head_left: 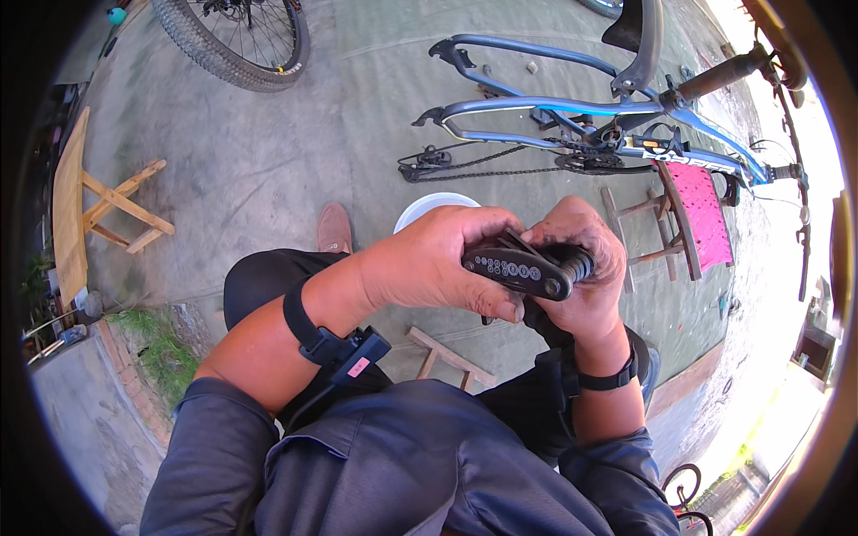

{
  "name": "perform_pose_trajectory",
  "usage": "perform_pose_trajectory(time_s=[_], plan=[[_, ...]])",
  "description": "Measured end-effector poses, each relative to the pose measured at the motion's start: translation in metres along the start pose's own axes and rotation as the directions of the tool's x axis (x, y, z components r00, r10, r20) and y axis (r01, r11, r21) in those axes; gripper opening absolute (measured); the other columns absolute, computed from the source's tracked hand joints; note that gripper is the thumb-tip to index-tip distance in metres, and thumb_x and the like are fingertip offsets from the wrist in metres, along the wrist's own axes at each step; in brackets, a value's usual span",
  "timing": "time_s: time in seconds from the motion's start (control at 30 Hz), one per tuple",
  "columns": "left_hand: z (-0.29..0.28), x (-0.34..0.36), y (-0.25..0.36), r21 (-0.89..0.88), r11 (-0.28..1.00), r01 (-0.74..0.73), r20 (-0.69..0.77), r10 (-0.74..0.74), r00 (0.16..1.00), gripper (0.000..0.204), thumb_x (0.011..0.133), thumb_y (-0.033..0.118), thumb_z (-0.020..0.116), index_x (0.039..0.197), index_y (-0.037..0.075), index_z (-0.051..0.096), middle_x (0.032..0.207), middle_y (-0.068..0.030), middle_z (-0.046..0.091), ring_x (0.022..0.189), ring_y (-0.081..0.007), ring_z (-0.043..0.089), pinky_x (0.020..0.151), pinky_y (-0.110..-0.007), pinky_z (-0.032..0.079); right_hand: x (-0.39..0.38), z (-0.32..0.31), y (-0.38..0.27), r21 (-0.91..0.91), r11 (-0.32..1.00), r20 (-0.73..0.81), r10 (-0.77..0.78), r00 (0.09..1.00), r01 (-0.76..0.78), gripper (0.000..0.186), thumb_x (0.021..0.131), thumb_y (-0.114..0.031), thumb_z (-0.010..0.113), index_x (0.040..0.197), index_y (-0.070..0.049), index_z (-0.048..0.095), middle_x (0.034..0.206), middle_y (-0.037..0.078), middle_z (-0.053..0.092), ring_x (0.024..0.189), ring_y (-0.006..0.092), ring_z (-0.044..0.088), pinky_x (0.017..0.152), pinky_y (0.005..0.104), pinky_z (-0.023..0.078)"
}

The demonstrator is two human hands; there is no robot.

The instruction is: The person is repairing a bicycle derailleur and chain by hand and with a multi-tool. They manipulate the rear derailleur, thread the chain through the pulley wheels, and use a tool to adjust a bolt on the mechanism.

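A black folding bicycle multi-tool [509, 268] is held up in front of my lap, with a row of round hex-size marks along its flat side. My left hand [429, 255] grips one end, its thumb below and fingers above. Around the other end, my right hand [590, 234] is closed, its fingertips smudged dark. Against that palm sits a dark ribbed cylindrical piece [576, 261]; whether it belongs to the tool I cannot tell. Beyond my left wrist, the rim of a white round container [429, 205] shows, mostly covered by my hand.
A blue bicycle frame [536, 105] with its chain and no rear wheel lies ahead to the right. Near it stands a stool with a pink top [702, 219]. A wheel [237, 40] is at the far left, and a wooden folding stool [121, 201] lies on its side.
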State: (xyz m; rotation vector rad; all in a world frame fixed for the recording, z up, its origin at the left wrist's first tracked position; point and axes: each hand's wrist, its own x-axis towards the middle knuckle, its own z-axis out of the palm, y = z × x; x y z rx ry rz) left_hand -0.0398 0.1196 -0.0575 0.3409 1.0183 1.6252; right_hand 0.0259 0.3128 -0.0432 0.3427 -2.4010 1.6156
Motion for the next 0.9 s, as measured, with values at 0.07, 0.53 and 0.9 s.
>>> perform_pose_trajectory(time_s=[0.07,0.53,0.9], plan=[[-0.004,0.002,0.004,0.505,0.842,-0.190,-0.018,0.231,0.973,0.068,0.056,0.027,0.094,0.109,0.002,0.059,0.099,-0.0058,0.063,0.091,-0.0169,0.062,0.079,-0.032,0.050,0.004,-0.003,0.004,0.004,0.996,0.045,-0.084,0.995,0.084,0.033,0.065,-0.007,0.080,0.096,-0.004,0.067,0.084,0.006,0.063,0.072,0.0169,0.060,0.065,0.0264,0.046],[-0.014,-0.010,0.008,0.950,0.200,-0.239,0.132,0.436,0.890,0.056,0.053,0.030,0.090,0.093,0.007,0.058,0.087,-0.0084,0.057,0.079,-0.0318,0.060,0.065,-0.039,0.049,0.005,-0.030,0.002,0.352,0.718,0.467,0.421,0.778,-0.600,0.046,0.065,-0.002,0.058,0.110,0.007,0.063,0.098,0.006,0.055,0.081,0.0126,0.047,0.072,0.0222,0.038],[-0.007,-0.002,-0.008,0.991,-0.028,-0.130,0.128,0.463,0.877,0.041,0.062,0.021,0.082,0.088,0.008,0.054,0.086,-0.0086,0.055,0.081,-0.0319,0.060,0.061,-0.041,0.048,0.004,-0.007,0.015,-0.456,0.762,0.391,0.635,0.666,-0.459,0.051,0.080,-0.053,0.074,0.097,-0.005,0.069,0.081,0.007,0.071,0.070,0.0276,0.066,0.065,0.0419,0.051]])
